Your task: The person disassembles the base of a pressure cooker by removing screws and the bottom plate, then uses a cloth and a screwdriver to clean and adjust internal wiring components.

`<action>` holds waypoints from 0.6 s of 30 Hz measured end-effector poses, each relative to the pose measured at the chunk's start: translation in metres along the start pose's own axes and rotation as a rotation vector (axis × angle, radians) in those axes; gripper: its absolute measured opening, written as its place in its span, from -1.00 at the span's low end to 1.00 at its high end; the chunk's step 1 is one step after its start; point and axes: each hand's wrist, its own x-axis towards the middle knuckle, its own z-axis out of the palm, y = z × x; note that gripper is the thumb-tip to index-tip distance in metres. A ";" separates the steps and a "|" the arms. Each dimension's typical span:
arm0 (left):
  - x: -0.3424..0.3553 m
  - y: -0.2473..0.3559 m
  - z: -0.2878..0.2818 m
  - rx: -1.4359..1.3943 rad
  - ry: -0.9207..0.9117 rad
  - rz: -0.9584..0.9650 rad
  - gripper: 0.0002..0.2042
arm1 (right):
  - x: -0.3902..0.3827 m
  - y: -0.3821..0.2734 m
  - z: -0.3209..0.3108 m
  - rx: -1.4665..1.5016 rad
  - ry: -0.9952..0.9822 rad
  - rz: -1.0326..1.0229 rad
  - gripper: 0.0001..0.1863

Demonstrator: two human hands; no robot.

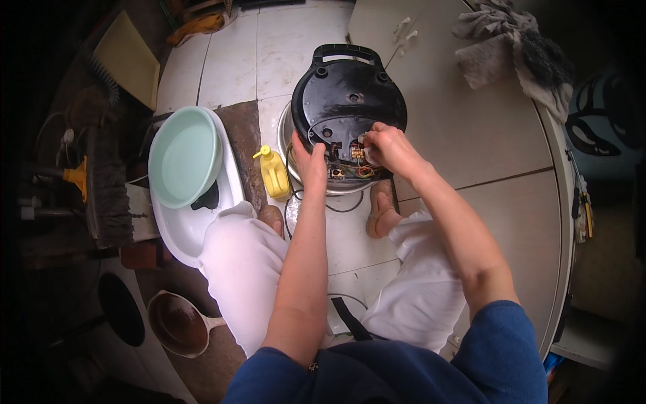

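Note:
Bottom up before me sits a black round appliance (353, 91) with a handle at its far end. Near its close edge, coloured wires and a terminal block (357, 153) lie exposed. My left hand (311, 161) grips the appliance's near left edge, thumb on top and fingers around the side. With pinched fingers, my right hand (393, 149) holds a small whitish wad (370, 156), perhaps cloth or tissue, against the part beside the terminal block. Beneath the appliance, a pale metal rim (286, 131) shows.
A yellow pump bottle (272, 175) stands just left of the appliance, with a black cord (350, 207) on the floor. Further left, a pale green basin (183, 158) rests in a white tub (232, 178). A brown pan (176, 324) lies lower left; cabinet doors (464, 121) rise at right.

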 end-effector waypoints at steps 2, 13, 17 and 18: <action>0.001 0.000 0.001 0.001 0.001 -0.001 -0.25 | 0.000 0.002 0.003 -0.027 0.027 -0.005 -0.77; 0.003 -0.007 0.000 -0.005 0.001 0.013 -0.26 | 0.001 0.007 0.030 -0.221 0.218 0.015 -0.90; 0.003 -0.002 0.001 -0.010 0.004 0.019 -0.26 | 0.012 0.020 0.020 0.150 0.368 0.360 -0.86; 0.004 -0.002 -0.007 -0.007 0.020 0.020 -0.27 | 0.016 0.010 0.005 0.284 0.387 0.406 -0.83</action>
